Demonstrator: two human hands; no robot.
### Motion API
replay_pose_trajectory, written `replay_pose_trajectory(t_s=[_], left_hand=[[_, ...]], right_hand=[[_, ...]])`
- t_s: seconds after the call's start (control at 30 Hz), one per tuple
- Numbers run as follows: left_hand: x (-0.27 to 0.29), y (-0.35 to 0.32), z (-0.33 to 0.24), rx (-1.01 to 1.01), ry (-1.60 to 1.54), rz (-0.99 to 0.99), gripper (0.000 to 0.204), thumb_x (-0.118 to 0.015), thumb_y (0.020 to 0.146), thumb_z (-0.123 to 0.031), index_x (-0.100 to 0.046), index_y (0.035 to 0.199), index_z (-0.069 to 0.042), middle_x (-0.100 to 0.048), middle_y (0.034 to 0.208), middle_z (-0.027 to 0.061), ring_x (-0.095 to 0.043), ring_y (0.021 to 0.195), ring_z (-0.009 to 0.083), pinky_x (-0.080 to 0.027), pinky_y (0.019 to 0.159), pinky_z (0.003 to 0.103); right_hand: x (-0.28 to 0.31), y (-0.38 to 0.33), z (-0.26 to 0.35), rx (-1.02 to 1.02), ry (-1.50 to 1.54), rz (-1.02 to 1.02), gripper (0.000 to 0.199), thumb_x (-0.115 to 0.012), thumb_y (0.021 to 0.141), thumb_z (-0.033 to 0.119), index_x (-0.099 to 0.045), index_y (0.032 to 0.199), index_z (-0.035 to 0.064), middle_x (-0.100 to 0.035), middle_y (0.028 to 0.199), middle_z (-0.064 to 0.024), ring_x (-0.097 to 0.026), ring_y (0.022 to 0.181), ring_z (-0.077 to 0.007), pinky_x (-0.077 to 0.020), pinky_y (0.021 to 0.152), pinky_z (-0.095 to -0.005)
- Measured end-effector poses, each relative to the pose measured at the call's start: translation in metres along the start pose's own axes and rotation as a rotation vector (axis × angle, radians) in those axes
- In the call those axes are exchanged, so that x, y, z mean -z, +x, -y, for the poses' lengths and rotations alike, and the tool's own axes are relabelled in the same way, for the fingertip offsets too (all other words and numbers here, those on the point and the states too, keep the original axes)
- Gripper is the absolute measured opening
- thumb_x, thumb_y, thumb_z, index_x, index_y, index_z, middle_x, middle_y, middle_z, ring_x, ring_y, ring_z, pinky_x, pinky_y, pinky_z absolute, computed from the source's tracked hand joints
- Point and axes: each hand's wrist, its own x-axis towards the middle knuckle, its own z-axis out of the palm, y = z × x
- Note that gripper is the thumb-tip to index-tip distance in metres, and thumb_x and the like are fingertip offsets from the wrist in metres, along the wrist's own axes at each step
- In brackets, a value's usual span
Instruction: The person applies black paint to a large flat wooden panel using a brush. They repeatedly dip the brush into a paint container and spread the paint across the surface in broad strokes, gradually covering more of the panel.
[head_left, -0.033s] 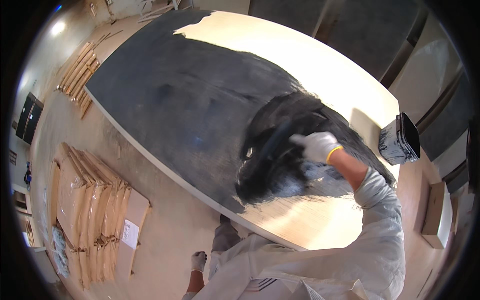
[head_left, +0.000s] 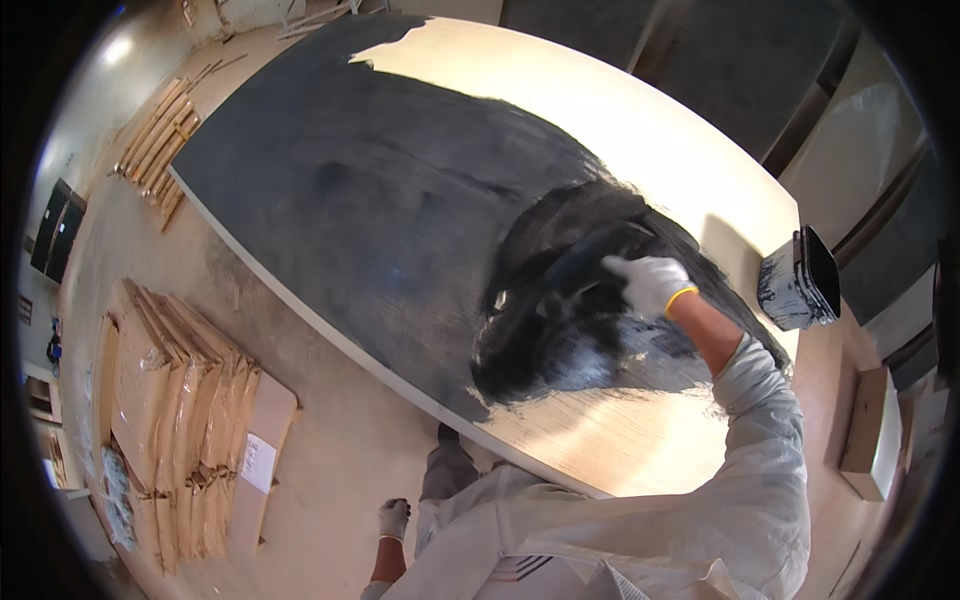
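A large pale wooden panel [head_left: 640, 110] is lying flat and taking up most of the view, its edges bending with the lens. Black paint [head_left: 370, 200] is covering its left and middle portion; bare wood is showing along the far right edge and at the near end. The freshest, glossiest patch is sitting around the right hand.

The person, in a white coverall [head_left: 700, 520], is leaning in from the lower edge, the body cut off by the frame.

To the left, on the floor, a stack of flat packages wrapped in brown paper [head_left: 170, 400] is lying on a board, partly lost in the dark rim. Further back, a bundle of wooden slats [head_left: 155, 145] is resting beside the panel's edge.

A black paint tray [head_left: 800, 280], smeared with paint, is sitting on the bare wood at the right edge of the panel, near the right hand.

The right hand [head_left: 650, 283], in a white glove with a yellow cuff, is clenching the handle of a dark paint applicator [head_left: 575, 270] pressed onto the wet paint; the tool is blurring into the black, so brush or roller cannot be told.

The left hand [head_left: 394, 518], also gloved, is hanging below the panel edge, touching nothing; whether its fingers are curled or loose cannot be told.
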Motion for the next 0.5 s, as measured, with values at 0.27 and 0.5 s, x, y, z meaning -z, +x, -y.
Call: replay_pose_trajectory(t_s=[0.27, 0.5], left_hand=[[0.01, -0.022, 0.011, 0.038, 0.302, 0.039, 0.021, -0.068, 0.096, -0.015, -0.078, 0.101, 0.004, -0.075, 0.081, 0.0088, -0.068, 0.065, 0.0169, -0.055, 0.06, 0.032], [0.012, 0.014, 0.016, 0.002, 0.142, 0.053, 0.02, -0.068, 0.096, -0.013, -0.078, 0.098, 0.004, -0.075, 0.081, 0.0089, -0.068, 0.068, 0.0158, -0.055, 0.062, 0.033]], right_hand=[[-0.054, -0.063, 0.04, 0.11, -0.115, 0.059, 0.073, -0.057, 0.096, 0.016, -0.045, 0.167, 0.0314, -0.079, 0.12, -0.0198, -0.079, 0.103, -0.0374, -0.0615, 0.094, -0.0453], [-0.04, -0.028, 0.005, 0.026, -0.079, -0.091, 0.067, -0.062, 0.1, 0.024, -0.047, 0.165, 0.0295, -0.078, 0.124, -0.0176, -0.075, 0.115, -0.0371, -0.06, 0.096, -0.0475]])
